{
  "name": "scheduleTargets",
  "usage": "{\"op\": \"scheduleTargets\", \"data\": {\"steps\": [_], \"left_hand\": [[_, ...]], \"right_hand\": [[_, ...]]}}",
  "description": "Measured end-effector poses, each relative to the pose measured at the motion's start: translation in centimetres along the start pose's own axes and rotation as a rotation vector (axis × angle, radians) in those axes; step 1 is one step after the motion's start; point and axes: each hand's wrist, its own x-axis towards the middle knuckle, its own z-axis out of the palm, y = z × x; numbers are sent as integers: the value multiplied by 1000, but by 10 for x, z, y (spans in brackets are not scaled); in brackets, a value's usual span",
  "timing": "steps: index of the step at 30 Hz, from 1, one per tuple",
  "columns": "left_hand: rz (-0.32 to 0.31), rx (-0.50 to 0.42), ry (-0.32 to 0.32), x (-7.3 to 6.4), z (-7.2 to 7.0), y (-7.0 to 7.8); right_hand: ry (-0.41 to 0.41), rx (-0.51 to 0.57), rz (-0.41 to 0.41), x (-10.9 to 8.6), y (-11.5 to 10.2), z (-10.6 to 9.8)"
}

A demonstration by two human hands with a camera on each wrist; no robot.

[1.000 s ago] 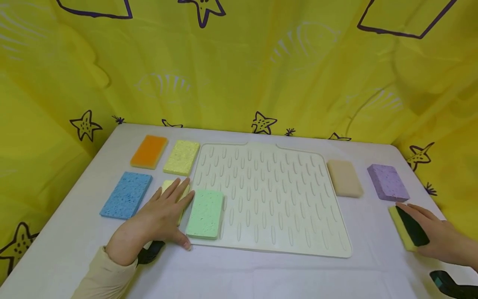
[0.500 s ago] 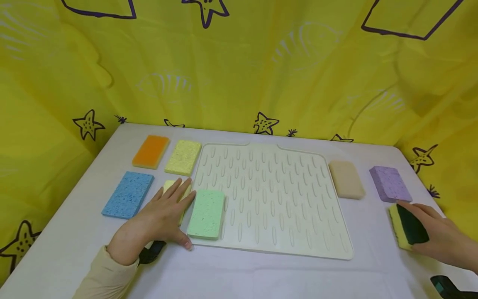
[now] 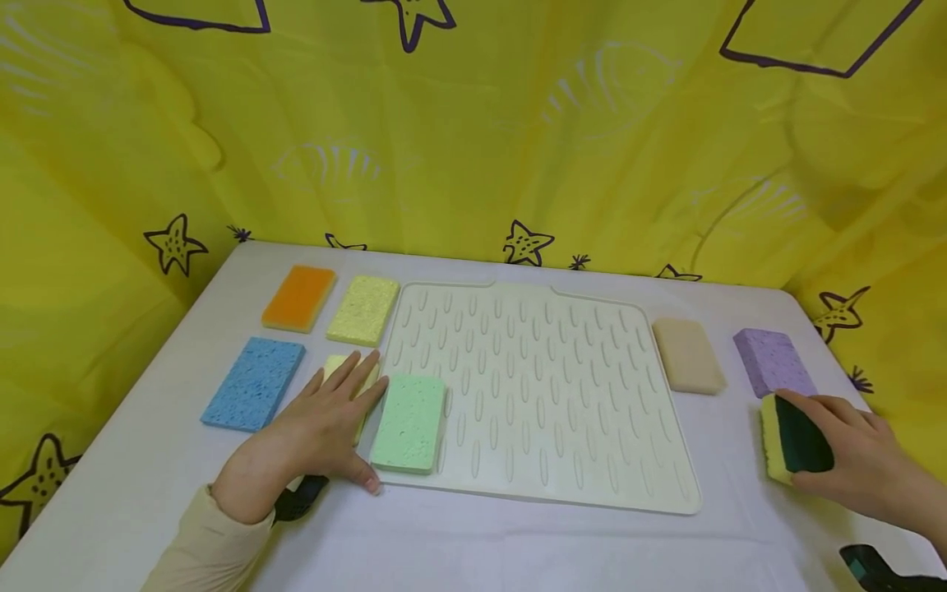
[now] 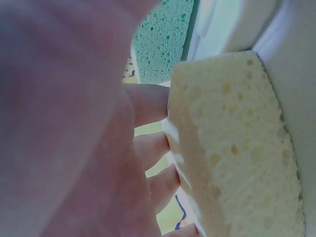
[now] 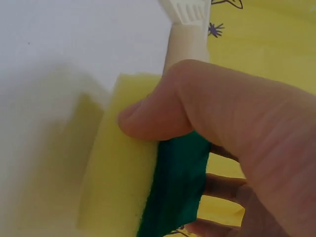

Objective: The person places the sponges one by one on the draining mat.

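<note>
On the right, the right hand (image 3: 861,444) grips a yellow scrub sponge (image 5: 118,173) with a dark green scouring side, thumb on one edge and fingers round the other. The sponge stands tilted in front of a purple sponge (image 3: 773,362) and overlaps its near corner in the head view. The left hand (image 3: 321,427) lies with spread, straight fingers over a pale yellow sponge (image 4: 237,143), fingertips touching it in the left wrist view. The hand hides much of that sponge in the head view. Beside its fingers, a mint green sponge (image 3: 408,423) rests on the mat's left front corner.
A ridged cream mat (image 3: 547,411) lies mid-table. Left of it are an orange sponge (image 3: 299,298), a speckled yellow sponge (image 3: 363,309) and a blue sponge (image 3: 254,383). A beige sponge (image 3: 688,355) sits at the mat's right edge. A yellow curtain (image 3: 473,148) hangs behind.
The right hand has moved slightly left and away from the person, with the scrub sponge in its grip. The left hand and the other sponges have stayed in place.
</note>
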Motion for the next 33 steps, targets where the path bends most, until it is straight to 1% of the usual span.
{"op": "scheduleTargets", "data": {"steps": [8,13,20,29,33], "left_hand": [[-1,-1,8,-1,-2,0],[0,3,8,-1,-1,0],[6,3,10,-1,-1,0],[3,1,3,-2,-2,0],[2,2,2,-1,-1,0]], "right_hand": [[75,9,-49,3,-15,-7],[57,31,-82,3,-24,-10],[102,14,-95,0,-40,-10],[97,1,-113,0,-60,-14],[107,7,-118,-1,-67,-14]]}}
